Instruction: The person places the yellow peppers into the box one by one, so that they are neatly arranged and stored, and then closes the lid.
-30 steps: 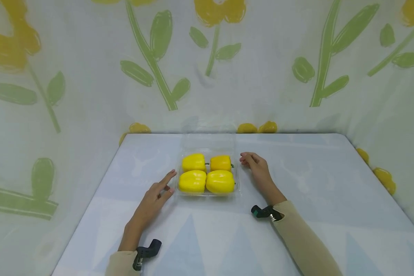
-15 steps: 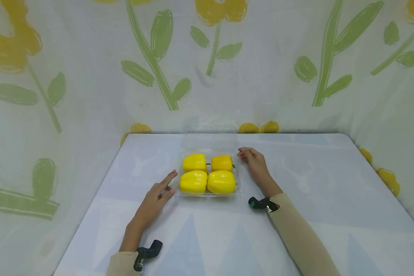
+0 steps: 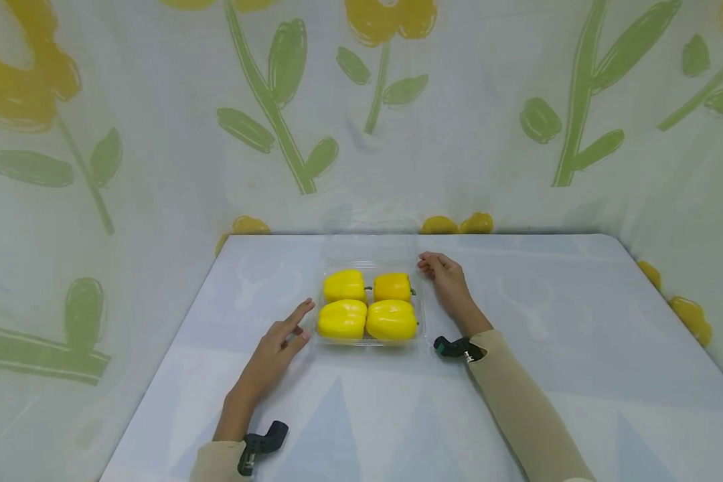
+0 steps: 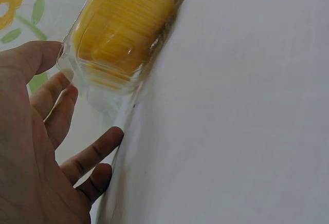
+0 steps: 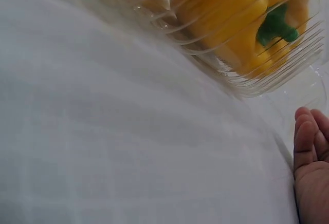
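Several yellow bell peppers (image 3: 391, 320) lie in a clear plastic clamshell box (image 3: 370, 343), two rows deep, with green stems on some. Its transparent lid (image 3: 370, 246) is folded back toward the wall. My left hand (image 3: 271, 351) is at the box's left side, fingers spread; in the left wrist view, the thumb (image 4: 43, 57) meets the box's edge. Beside the right edge of the lid is my right hand (image 3: 450, 288), its fingers loosely bent. In the right wrist view those fingers (image 5: 305, 136) appear just below the box's corner, with nothing visible in them.
A white table (image 3: 518, 428) with pale blue triangles and deer figures lies under the box. Behind it hangs a white curtain (image 3: 446, 154) with yellow flowers and green leaves. Each wrist wears a black camera mount (image 3: 454, 347).
My right hand has moved away from me, up along the box's right side to beside the lid. The left hand stays by the box. The whole view has shifted slightly.
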### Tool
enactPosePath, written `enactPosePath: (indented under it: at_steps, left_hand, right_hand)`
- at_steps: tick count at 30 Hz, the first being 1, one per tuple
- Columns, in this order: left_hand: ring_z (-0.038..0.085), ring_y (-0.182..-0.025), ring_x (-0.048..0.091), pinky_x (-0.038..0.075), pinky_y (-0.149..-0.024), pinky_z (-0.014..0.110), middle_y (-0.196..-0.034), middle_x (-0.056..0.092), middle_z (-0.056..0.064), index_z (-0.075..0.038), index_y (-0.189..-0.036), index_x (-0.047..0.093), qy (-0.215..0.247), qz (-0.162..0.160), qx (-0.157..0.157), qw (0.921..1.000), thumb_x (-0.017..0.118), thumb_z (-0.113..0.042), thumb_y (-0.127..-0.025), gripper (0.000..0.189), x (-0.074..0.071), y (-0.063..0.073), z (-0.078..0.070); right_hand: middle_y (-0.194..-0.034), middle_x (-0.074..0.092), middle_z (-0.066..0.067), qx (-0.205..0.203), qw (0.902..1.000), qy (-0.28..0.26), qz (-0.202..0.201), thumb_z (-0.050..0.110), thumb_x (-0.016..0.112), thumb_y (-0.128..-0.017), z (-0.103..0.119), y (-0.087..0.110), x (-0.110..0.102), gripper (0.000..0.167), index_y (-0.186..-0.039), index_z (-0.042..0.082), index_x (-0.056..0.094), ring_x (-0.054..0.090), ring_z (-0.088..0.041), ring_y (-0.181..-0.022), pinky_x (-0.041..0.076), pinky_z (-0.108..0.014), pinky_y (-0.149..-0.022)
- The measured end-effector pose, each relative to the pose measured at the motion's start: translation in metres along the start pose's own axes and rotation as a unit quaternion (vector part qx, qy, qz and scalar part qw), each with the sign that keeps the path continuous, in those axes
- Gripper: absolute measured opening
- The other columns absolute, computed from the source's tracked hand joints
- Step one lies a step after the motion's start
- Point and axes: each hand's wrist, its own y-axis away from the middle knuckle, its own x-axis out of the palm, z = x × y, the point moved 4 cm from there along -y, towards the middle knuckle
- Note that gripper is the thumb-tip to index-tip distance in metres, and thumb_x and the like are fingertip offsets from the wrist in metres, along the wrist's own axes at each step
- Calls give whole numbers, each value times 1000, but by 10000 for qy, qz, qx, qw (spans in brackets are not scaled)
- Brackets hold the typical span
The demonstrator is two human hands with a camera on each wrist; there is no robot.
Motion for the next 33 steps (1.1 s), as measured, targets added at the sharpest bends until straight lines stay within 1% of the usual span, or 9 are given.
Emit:
enactPosePath:
  at_steps: [5, 10, 13, 17, 21, 24, 28, 33]
  left_hand:
    - [16, -102, 49, 42, -80, 41, -151, 44, -13, -39, -156, 34, 28, -18, -6, 10000, 50, -43, -104, 55, 0, 1, -2]
    - [16, -102, 50, 42, -80, 40, -151, 43, -15, -39, -156, 34, 23, -24, -24, 10000, 51, -43, -104, 55, 2, 1, -2]
    - [15, -103, 50, 42, -81, 41, -152, 42, -17, -40, -156, 33, 13, -11, -30, 10000, 51, -42, -104, 55, 2, 1, -1]
    - [15, -103, 50, 42, -81, 41, -153, 40, -18, -40, -156, 33, -22, -12, 3, 10000, 50, -41, -104, 54, 1, 0, -1]
    - [15, -103, 49, 41, -80, 41, -152, 43, -14, -39, -156, 32, -57, -2, 16, 10000, 50, -42, -105, 55, 0, 0, 0]
    - [15, -102, 49, 41, -79, 40, -144, 50, -9, -38, -157, 32, -74, 0, 0, 10000, 50, -41, -105, 55, 0, 0, 1]
    - [16, -101, 49, 41, -79, 41, -138, 54, -7, -37, -157, 33, 4, 5, -32, 10000, 51, -42, -104, 56, -1, 0, -1]
    - [16, -103, 50, 41, -81, 42, -143, 51, -9, -38, -156, 33, 21, 1, -37, 10000, 52, -42, -104, 56, -1, -1, -2]
  right_hand:
    - [-110, 63, -11, -7, 10000, 39, 1, 36, 50, -106, 1, -2, 0, 40, -121, 2, 64, 56, -21, -100, 47, -26, -91]
    - [-109, 63, -11, -13, 10000, 30, 1, 42, 50, -105, 0, -4, 0, 45, -119, 1, 64, 56, -21, -99, 47, -25, -89]
    - [-110, 63, -12, -63, 10000, 77, -2, 39, 51, -105, 0, -6, 0, 42, -120, 2, 64, 56, -21, -100, 47, -27, -92]
    - [-112, 63, -10, -161, 9992, 354, 18, 42, 54, -103, -1, -8, 1, 42, -124, 6, 64, 56, -21, -103, 45, -31, -97]
    - [-112, 64, -8, -340, 9980, 527, 16, 47, 59, -99, -2, -8, 0, 45, -124, 10, 64, 57, -20, -104, 46, -30, -97]
    - [-112, 64, -9, -525, 9974, 498, 38, 45, 61, -99, -1, -8, -1, 45, -125, 9, 64, 58, -21, -103, 47, -27, -94]
    - [-114, 64, -9, -699, 9962, 512, 38, 43, 61, -99, 1, -8, -1, 44, -127, 10, 64, 57, -21, -103, 48, -24, -89]
    - [-115, 66, -4, -827, 9941, 707, -40, 46, 63, -97, 1, -6, -3, 44, -128, 15, 65, 58, -20, -102, 48, -24, -89]
